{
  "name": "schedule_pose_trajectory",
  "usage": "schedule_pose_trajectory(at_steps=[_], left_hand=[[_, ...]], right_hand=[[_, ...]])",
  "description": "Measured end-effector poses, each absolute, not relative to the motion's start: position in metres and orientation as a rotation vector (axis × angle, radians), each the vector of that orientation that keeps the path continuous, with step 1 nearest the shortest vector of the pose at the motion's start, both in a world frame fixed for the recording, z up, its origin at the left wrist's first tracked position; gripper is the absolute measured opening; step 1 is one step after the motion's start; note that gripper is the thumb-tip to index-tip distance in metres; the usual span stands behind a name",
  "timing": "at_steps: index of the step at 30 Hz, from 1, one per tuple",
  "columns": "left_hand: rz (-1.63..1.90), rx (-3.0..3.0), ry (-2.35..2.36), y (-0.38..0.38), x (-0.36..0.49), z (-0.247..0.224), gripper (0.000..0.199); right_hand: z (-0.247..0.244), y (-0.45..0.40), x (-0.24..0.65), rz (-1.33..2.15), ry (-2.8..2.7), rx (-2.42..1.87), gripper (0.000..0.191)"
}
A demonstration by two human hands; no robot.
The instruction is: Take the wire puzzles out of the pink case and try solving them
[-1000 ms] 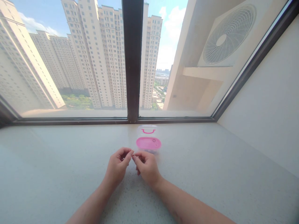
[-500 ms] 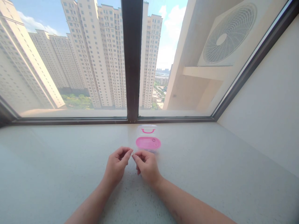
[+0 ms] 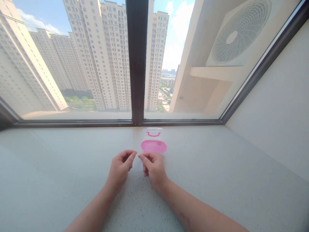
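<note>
My left hand (image 3: 121, 167) is closed in a pinch, thumb against forefinger, over the pale speckled sill. Facing it across a small gap, my right hand (image 3: 154, 168) pinches the same way. Whatever the fingertips hold, if anything, is too small to make out. Just beyond my right hand lies a pink oval tray (image 3: 151, 146) with a small dark ring (image 3: 159, 144) at its right side. Behind the tray is a clear lid with a pink handle (image 3: 154, 135), close to the window frame.
The speckled sill (image 3: 60, 180) spreads to both sides of my arms. A dark window frame (image 3: 108, 123) borders it at the back, with a thick upright bar (image 3: 137, 64) in the middle. On the right rises a white wall (image 3: 272, 112).
My two hands have drawn slightly apart at the fingertips, the right one moving a little to the right. The view has shifted slightly. The tray and lid stay in place.
</note>
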State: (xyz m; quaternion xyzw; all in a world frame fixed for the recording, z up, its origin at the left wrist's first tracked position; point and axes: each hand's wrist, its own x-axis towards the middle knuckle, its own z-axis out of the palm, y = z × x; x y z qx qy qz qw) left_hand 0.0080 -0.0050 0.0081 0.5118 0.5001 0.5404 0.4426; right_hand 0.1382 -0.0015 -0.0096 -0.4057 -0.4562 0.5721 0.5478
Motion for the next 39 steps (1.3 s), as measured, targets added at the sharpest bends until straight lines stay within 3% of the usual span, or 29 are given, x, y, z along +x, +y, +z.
schedule_pose_trajectory(at_steps=[39], left_hand=[[1.260,1.261,1.189,-0.0054,0.0079,0.0089,0.029]], right_hand=[[-0.0112,-0.0032,0.1371,1.336,-1.097,-0.952,0.029]])
